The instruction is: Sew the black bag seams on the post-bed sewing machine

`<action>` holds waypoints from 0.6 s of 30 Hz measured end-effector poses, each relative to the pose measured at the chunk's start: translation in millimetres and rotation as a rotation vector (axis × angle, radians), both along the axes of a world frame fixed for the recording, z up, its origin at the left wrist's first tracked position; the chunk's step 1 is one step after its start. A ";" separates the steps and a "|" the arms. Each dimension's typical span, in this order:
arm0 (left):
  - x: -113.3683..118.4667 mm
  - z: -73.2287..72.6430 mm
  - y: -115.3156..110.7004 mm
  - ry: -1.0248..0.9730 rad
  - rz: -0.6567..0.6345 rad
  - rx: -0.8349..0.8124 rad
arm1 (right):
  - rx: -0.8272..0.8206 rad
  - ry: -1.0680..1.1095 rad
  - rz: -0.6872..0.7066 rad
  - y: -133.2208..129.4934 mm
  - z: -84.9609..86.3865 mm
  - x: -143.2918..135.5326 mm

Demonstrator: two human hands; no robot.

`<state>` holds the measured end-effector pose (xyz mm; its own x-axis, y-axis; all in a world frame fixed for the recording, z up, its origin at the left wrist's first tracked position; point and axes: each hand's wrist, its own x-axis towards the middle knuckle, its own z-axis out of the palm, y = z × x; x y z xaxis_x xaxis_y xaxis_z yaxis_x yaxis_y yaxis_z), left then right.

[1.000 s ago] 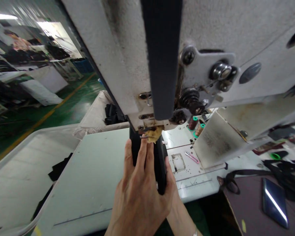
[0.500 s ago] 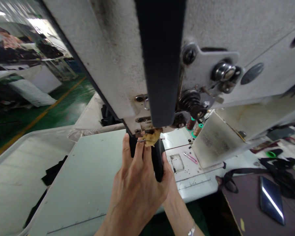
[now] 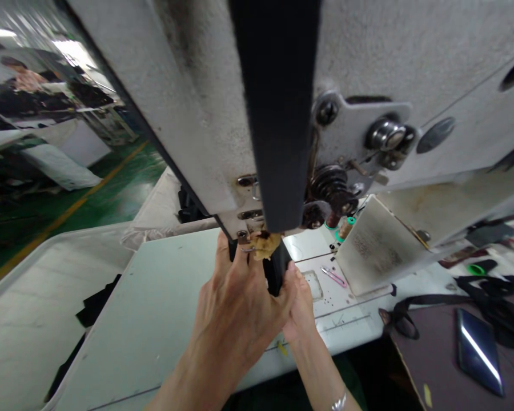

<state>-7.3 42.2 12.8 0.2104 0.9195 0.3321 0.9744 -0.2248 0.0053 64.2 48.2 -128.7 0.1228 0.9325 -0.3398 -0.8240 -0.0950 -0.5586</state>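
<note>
A black piece of material (image 3: 276,273), probably fabric, lies beneath the needle area of a sewing machine (image 3: 205,114). My left hand (image 3: 240,308) rests on it with its fingers stretched forward and apart, fingertips close to the presser area and partly hidden there. Its thumb reaches right, toward my other hand. At the near right edge of the black piece, my right hand (image 3: 302,305) is closed on it, its fingers partly covered by the left. A yellowish scrap (image 3: 265,246) hangs at the machine's lower end, just over my left fingers.
Pink thread snips (image 3: 334,276) lie on the machine bed, near thread spools (image 3: 346,227). Right, a dark phone-like slab (image 3: 480,351) and black straps (image 3: 415,299) rest on a brown surface. Left, a pale bin (image 3: 17,319) holds black pieces. A person (image 3: 25,77) sits farther back.
My right hand has moved up and closer to my left, with more of its fingers showing at the black piece's edge. The black piece has shifted slightly away from me.
</note>
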 end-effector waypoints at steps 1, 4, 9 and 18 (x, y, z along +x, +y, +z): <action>1.7 1.8 -1.2 0.007 0.024 -0.006 | -0.019 -0.008 -0.007 0.4 -1.5 1.5; 5.9 5.1 -4.4 0.025 0.072 -0.027 | -0.063 0.002 0.004 1.2 -3.7 5.6; 6.7 4.5 -2.0 0.008 0.071 -0.040 | -0.078 0.008 -0.002 4.8 -0.3 7.0; 1.3 4.2 11.9 0.031 0.019 -0.024 | -0.080 0.043 -0.004 8.9 2.1 5.5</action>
